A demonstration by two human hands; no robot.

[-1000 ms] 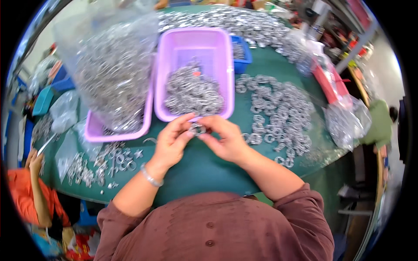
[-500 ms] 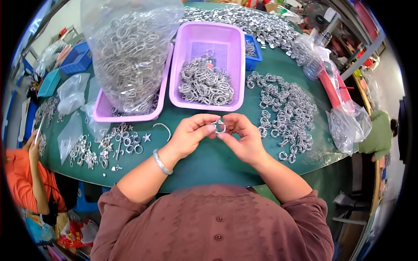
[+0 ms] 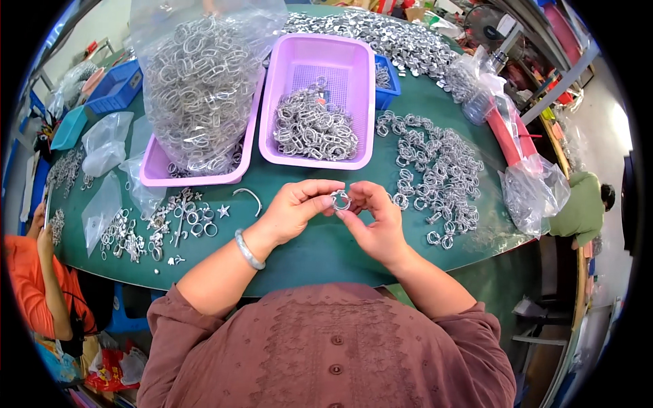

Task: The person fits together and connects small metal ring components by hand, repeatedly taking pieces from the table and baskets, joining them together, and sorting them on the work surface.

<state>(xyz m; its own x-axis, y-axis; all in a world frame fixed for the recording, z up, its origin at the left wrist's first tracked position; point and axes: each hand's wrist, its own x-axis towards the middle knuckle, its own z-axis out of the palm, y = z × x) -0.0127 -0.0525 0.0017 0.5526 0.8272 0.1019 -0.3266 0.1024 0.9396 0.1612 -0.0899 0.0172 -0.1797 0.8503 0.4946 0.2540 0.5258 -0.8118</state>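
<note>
A small silvery metal ring (image 3: 347, 205) is held between my two hands above the table's near side. The thumb and fingertips of my left hand (image 3: 291, 212) pinch its left side. On the other side, my right hand (image 3: 375, 221) grips it with curled fingers and the thumb below. Just beyond my hands stands a purple plastic basket (image 3: 316, 162) partly filled with metal ring pieces (image 3: 314, 129). Linked metal rings (image 3: 445, 180) lie heaped to the right of my right hand. My fingers hide part of the ring.
A clear bag of metal links (image 3: 201, 88) rests in another purple basket (image 3: 197, 181). Loose rings and star pieces (image 3: 201, 221) lie at left. A metal pile (image 3: 381, 34) spreads across the back. One person in orange (image 3: 34, 285) works at left; another in green (image 3: 578, 207) is at right.
The whole view has shifted slightly, so the table's contents appear a little farther left. Both hands keep their pinch on the ring, with only slight finger movement.
</note>
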